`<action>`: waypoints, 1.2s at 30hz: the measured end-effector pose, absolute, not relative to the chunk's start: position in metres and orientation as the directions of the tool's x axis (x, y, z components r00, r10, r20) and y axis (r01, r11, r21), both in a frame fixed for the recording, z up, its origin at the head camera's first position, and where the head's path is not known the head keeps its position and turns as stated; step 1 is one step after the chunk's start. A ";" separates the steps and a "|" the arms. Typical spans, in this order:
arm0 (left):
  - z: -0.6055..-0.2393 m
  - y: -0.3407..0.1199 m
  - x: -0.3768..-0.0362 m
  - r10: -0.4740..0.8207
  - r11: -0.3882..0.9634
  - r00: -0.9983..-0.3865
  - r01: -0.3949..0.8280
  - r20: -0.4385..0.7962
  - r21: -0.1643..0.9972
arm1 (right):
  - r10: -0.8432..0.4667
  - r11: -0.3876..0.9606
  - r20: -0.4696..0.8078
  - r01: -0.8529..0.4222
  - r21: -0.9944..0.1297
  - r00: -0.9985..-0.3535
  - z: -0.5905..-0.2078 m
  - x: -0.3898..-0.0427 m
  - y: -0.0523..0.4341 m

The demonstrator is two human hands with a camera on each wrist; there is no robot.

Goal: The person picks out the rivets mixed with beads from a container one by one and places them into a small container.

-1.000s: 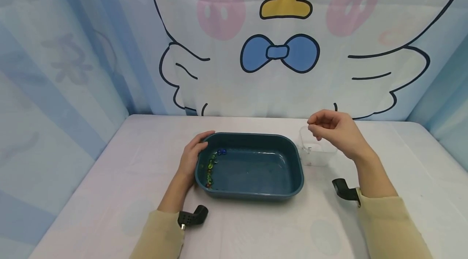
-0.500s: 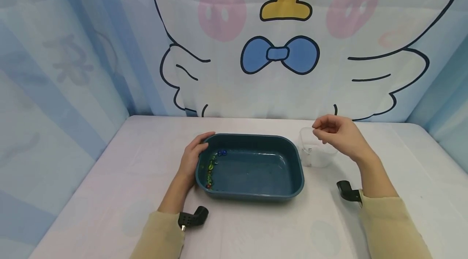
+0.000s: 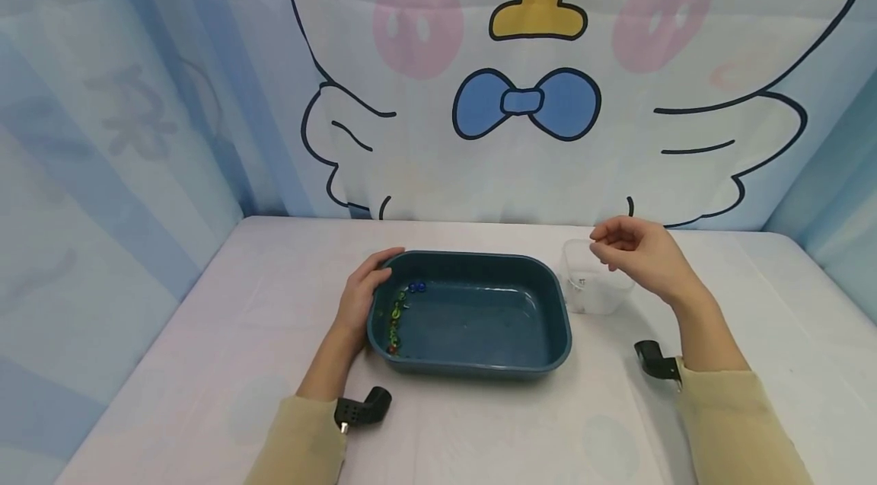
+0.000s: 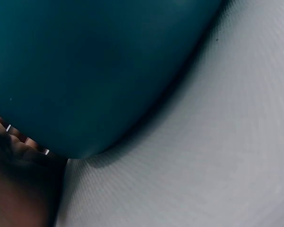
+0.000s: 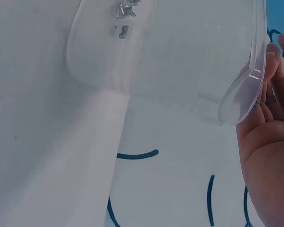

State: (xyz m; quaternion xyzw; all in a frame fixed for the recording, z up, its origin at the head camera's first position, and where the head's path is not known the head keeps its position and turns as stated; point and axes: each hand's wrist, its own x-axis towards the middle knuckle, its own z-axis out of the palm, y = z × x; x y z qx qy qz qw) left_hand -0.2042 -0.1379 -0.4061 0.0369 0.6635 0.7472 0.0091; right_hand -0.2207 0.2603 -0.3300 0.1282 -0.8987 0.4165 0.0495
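One basin point(image 3: 479, 363), one clear cup point(image 3: 592, 295)

Teal tub point(image 3: 479, 363); clear box point(image 3: 594, 293); white table point(image 3: 205, 363); beige sleeves point(image 3: 301, 443).

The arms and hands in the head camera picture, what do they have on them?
Both arms wear long, soft sleeves in pale yellow-beige, the left sleeve and the right sleeve. At each cuff sits a small black bent plastic piece, one on the left wrist and one on the right wrist. The left hand and right hand are bare, with no gloves showing.
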 end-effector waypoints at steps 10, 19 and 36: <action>-0.408 -0.140 -0.203 0.054 -0.101 -0.998 0.035 0.041 0.994 | -0.183 0.611 0.200 -0.271 -0.744 -0.962 -0.331 -0.218 0.255; -0.406 -0.141 -0.202 0.071 -0.122 -0.997 0.027 0.035 0.992 | -0.181 0.614 0.200 -0.269 -0.742 -0.963 -0.329 -0.219 0.250; -0.407 -0.139 -0.205 0.071 -0.125 -0.997 0.031 0.041 0.992 | -0.219 0.596 0.260 -0.340 -0.728 -0.940 -0.319 -0.220 0.235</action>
